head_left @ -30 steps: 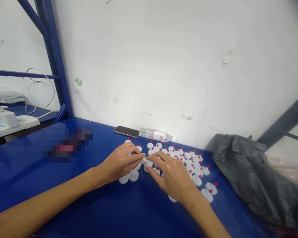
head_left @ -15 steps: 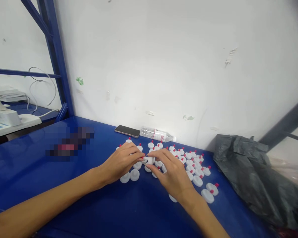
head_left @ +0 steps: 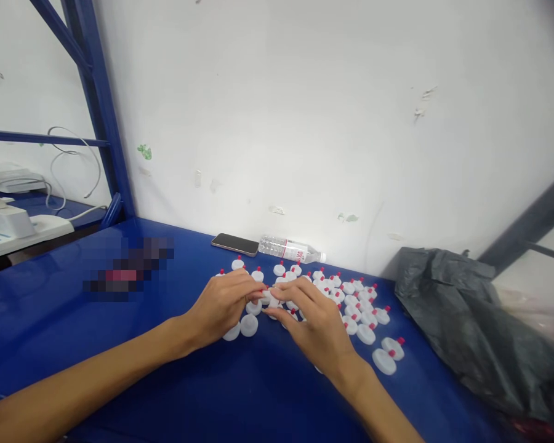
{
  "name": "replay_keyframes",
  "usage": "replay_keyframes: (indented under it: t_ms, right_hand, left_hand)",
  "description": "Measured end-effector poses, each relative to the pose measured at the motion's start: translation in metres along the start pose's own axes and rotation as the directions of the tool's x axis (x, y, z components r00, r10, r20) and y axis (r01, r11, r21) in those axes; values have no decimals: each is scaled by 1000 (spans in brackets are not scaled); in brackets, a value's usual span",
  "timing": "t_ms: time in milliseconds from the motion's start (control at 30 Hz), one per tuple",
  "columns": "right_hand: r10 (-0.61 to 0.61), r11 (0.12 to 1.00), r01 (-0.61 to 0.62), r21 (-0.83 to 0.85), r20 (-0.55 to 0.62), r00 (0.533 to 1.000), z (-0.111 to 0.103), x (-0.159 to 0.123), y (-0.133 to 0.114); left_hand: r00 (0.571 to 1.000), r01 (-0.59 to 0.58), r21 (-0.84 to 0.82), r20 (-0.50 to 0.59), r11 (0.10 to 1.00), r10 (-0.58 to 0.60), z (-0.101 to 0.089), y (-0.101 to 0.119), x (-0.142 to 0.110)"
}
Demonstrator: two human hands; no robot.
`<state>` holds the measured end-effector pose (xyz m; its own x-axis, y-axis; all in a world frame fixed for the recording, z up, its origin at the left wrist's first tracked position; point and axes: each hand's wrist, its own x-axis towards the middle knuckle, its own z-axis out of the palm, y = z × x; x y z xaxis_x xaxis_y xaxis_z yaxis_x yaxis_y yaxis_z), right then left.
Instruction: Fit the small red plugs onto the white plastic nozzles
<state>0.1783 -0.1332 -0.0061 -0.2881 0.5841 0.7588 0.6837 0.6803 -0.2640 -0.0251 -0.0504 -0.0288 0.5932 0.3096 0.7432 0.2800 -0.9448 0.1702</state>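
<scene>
Left hand and right hand pinch a white cap — axis crosswise, red tip seemingly leftward

Likely a workshop, blue metal frame, matching white caps (red-tipped), scuffed wall

White wall w/ peeled patches, blue frame on L, shiny blue tabletop, dark strut on R, prob. metal

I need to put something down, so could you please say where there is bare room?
The table is bare between left arm and right arm, in front of the caps, and between the left arm and the blurred patch. Caps crowd the left hand and right hand and spread toward the bag; the phone and bottle lie by the wall.
</scene>
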Motion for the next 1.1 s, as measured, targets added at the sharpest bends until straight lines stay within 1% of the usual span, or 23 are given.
replay_keyframes:
  t_ms: [100, 167, 233, 267, 333, 367, 400, 467, 533, 633, 700, 733, 833, 867, 933, 1033, 1100]
  right_hand:
    - [67, 994, -66, -87, 10, 998, -3, 3, -3]
    - [111, 982, -110, -152, 3, 994, -5, 4, -5]
    - [144, 971, -144, -191, -14, 990, -6, 4, -7]
    - [154, 968, -154, -200, -15, 988, -7, 4, -7]
    - [146, 969, -138, -205, 28, 989, -5, 2, -7]
    - [127, 973, -111, -201, 74, 989, -4, 2, -7]
    - [105, 978, -79, -192, 130, 986, -3, 1, -7]
    - [53, 986, -12, -168, 241, 969, 1, -1, -9]
    - [4, 989, 44, -140, 322, 947, 6, -3, -11]
    - [-28, 990, 76, -116, 369, 929, 11, -6, -13]
    - [-25, 991, 72, -110, 385, 923, 13, -8, -13]
    - [-18, 992, 66, -108, 391, 920, 13, -8, -13]
    - [6, 994, 41, -101, 424, 905, 12, -7, -13]
    - [11, 994, 36, -100, 435, 900, 11, -6, -13]
    - [12, 994, 37, -98, 455, 890, 11, -6, -13]
    - [8, 994, 45, -99, 473, 881, 12, -6, -13]
    - [5, 994, 48, -97, 486, 874, 13, -8, -12]
  left_hand:
    - [993, 65, -102, -93, 993, -75, -3, 3, 9]
    - [969, 151, -140, -174, 979, -174, -9, 1, 15]
    - [937, 243, -86, -237, 966, -257, -19, -5, 19]
    - [929, 274, -15, -253, 962, -269, -24, -11, 19]
    - [953, 260, 214, -212, 942, -215, -35, -24, 19]
    - [957, 265, 315, -198, 911, -210, -40, -31, 18]
    - [954, 297, 395, -164, 869, -252, -43, -38, 17]
    - [943, 320, 499, -85, 805, -322, -46, -52, 13]
    - [931, 299, 530, 20, 794, -364, -43, -64, 7]
    - [907, 246, 536, 167, 808, -387, -35, -78, -1]
    - [906, 223, 529, 197, 819, -374, -32, -81, -2]
    - [914, 221, 517, 187, 827, -361, -32, -80, -1]
    - [941, 224, 416, 143, 882, -306, -35, -65, 6]
    - [947, 213, 356, 153, 910, -281, -35, -57, 8]
    - [960, 150, 242, 196, 959, -199, -34, -42, 11]
    - [948, 79, 155, 295, 985, -122, -27, -26, 10]
    - [931, 67, 135, 348, 989, -110, -22, -23, 6]
